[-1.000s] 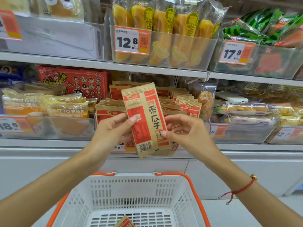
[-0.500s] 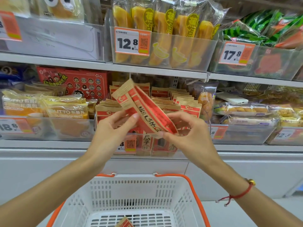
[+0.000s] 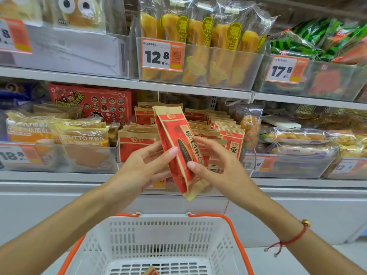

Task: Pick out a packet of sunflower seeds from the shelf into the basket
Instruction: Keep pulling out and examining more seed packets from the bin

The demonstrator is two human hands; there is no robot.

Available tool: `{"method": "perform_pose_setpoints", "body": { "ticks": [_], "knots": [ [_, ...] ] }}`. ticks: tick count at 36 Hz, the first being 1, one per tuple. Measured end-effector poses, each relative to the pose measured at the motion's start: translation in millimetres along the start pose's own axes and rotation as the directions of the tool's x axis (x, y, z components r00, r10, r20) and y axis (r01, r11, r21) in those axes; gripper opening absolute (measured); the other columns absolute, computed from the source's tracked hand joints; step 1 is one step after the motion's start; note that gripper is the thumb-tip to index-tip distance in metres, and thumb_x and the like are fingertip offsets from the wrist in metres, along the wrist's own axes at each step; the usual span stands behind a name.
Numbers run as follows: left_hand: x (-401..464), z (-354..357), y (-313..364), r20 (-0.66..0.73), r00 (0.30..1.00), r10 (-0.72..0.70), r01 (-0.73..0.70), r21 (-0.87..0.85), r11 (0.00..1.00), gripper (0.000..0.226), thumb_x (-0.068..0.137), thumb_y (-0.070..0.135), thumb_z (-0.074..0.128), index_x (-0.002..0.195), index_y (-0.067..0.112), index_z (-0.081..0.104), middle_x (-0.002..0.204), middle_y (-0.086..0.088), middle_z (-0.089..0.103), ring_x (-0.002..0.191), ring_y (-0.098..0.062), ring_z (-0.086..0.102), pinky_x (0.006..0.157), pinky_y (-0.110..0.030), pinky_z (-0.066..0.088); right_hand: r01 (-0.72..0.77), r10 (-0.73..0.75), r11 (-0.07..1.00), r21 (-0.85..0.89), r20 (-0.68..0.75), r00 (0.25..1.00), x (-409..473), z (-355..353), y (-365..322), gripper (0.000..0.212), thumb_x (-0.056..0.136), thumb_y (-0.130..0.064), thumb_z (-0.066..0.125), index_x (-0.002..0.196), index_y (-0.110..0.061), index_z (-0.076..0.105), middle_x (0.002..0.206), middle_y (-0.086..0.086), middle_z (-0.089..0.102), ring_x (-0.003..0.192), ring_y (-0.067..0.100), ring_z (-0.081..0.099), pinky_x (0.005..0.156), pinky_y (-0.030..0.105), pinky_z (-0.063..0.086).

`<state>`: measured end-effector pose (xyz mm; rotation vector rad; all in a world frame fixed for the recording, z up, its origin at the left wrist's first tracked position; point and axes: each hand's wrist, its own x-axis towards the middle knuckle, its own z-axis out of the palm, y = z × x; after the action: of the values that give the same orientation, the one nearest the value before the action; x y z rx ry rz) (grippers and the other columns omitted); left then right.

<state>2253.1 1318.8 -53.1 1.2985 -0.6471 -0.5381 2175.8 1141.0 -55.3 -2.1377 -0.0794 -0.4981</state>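
A red and brown packet of sunflower seeds [image 3: 177, 143] is upright in front of the shelf, its front with a seed picture facing me. My left hand [image 3: 139, 171] pinches its left edge between thumb and fingers. My right hand [image 3: 220, 171] holds its right edge with the thumb on the front. More of the same packets [image 3: 137, 143] stand in a clear bin on the middle shelf behind. The white basket [image 3: 198, 235] with orange handles sits below my hands; a corner of another red packet [image 3: 152, 271] shows on its bottom.
Yellow bread bags [image 3: 81, 133] fill the bin to the left, pastry packs [image 3: 294, 135] the bins to the right. A red box [image 3: 103, 104] stands behind. The upper shelf holds banana-shaped cakes [image 3: 198, 46] and watermelon-print bags [image 3: 317, 40]. Price tags line the bin fronts.
The packet has been turned over between both hands, from its back with the barcode, through edge-on, to its front face. The hands stayed in about the same place above the basket.
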Motion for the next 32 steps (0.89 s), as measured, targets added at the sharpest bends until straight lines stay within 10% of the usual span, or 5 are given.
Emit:
{"method": "perform_pose_setpoints", "body": {
  "ticks": [11,32],
  "knots": [
    [10,3,-2,-0.028,0.984,0.179,-0.169,0.208,0.963,0.039,0.091,0.023,0.052,0.128,0.035,0.056,0.120,0.021,0.067,0.111,0.000,0.063,0.085,-0.016,0.054,0.097,-0.056,0.990,0.099,-0.360,0.931,3,-9,-8,0.040,0.080,-0.018,0.077,0.108,-0.042,0.060,0.105,-0.011,0.067,0.096,0.003,0.061,0.078,0.020,0.055],
    [112,4,76,-0.103,0.926,0.363,-0.303,0.368,0.879,0.025,0.089,0.016,0.067,0.110,0.029,0.069,0.098,0.020,0.073,0.092,0.006,0.067,0.071,-0.011,0.054,0.255,-0.229,0.966,0.033,-0.343,0.911,101,-94,-45,0.027,0.084,-0.013,0.072,0.100,-0.035,0.069,0.090,-0.003,0.062,0.082,-0.003,0.060,0.070,0.013,0.050]
  ]
}}
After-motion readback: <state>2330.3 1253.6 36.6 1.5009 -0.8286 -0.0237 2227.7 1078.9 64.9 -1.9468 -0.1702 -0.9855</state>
